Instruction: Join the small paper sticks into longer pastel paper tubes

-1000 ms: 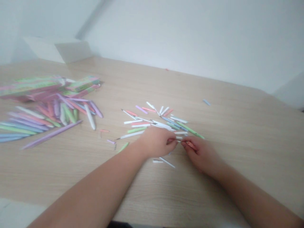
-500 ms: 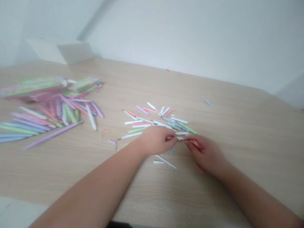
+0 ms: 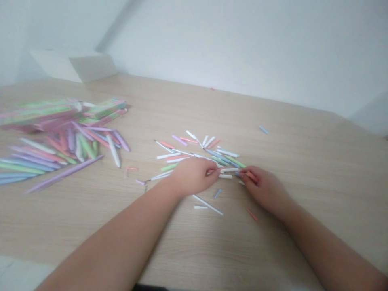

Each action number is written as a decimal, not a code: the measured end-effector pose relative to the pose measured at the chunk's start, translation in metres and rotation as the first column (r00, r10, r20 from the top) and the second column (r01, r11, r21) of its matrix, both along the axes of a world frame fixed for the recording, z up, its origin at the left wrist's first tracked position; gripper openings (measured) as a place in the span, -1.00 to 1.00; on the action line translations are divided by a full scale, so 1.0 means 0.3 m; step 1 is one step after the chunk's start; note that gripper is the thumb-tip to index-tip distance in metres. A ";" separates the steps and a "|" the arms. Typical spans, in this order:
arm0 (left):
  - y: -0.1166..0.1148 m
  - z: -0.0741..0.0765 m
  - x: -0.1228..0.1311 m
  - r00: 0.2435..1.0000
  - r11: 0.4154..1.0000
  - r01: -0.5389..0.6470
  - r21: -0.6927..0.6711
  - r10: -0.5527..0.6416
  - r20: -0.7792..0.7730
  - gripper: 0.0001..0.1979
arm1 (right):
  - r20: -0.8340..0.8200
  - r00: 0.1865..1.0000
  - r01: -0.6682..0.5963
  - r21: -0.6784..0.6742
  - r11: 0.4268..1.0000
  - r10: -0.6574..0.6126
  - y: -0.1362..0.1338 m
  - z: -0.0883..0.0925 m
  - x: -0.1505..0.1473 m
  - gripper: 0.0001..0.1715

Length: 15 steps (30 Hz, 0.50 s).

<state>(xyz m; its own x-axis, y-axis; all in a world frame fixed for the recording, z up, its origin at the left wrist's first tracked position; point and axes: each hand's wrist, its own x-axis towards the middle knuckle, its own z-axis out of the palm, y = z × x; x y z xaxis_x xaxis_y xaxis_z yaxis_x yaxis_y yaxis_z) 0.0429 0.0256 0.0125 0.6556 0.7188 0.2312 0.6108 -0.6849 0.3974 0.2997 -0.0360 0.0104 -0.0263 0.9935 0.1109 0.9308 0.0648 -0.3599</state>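
**Two hands at work over scattered slender pen parts, head-mounted view.** The left hand (image 3: 194,176) is curled, with its fingertips brought together toward the middle of the tabletop (image 3: 303,169). A small pinkish item (image 3: 209,172) shows at the fingertips, but whether they pinch it cannot be told. The right hand (image 3: 265,190) is pressed closed in a pinch on an orange-pink piece (image 3: 251,176). A short white tube (image 3: 225,176) lies between the hands, touching neither visibly.

Directly beyond the hands, near the tabletop's centre, lies a loose scatter of thin white, green, blue and pink pen parts (image 3: 197,151). Nearer the front edge lie a white rod (image 3: 207,205), a short white piece (image 3: 200,207), a blue-grey piece (image 3: 217,193) and a pink piece (image 3: 251,214). A lone blue piece (image 3: 263,129) lies well to the right.

Toward the left edge, a larger heap of long pastel barrels (image 3: 51,157) fans out below a stack of printed pink-and-green packets (image 3: 60,115). Most pieces lie in this heap, and a smaller share lies in the central scatter.
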 end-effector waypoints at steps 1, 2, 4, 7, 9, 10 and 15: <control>0.002 -0.001 0.001 1.000 1.000 -0.026 0.014 0.027 -0.015 -0.57 | 0.026 1.000 0.005 -0.004 1.000 -0.005 0.010 -0.006 -0.004 -0.71; 0.004 -0.001 0.001 0.998 0.998 -0.057 0.029 0.058 -0.031 -0.56 | 0.050 0.999 0.004 -0.004 1.000 -0.004 0.021 -0.013 -0.008 -0.70; 0.008 -0.001 0.002 0.989 0.990 -0.128 0.059 0.131 -0.066 -0.56 | 0.085 0.996 -0.015 -0.002 1.000 0.015 0.039 -0.023 -0.014 -0.69; 0.012 0.002 0.003 0.966 0.970 -0.227 0.090 0.236 -0.107 -0.56 | 0.104 0.994 -0.046 0.017 0.999 0.044 0.051 -0.027 -0.022 -0.66; 0.014 0.003 0.003 0.953 0.959 -0.268 0.095 0.278 -0.123 -0.58 | 0.108 0.992 -0.075 0.031 0.997 0.071 0.050 -0.017 -0.032 -0.63; 0.015 0.003 0.003 0.949 0.955 -0.280 0.094 0.291 -0.125 -0.59 | 0.109 0.990 -0.098 0.032 0.995 0.094 0.048 -0.009 -0.040 -0.62; 0.021 0.000 0.001 0.944 0.948 -0.305 0.088 0.313 -0.102 -0.61 | 0.212 0.957 -0.191 -0.060 0.980 0.199 0.087 0.044 -0.093 -0.62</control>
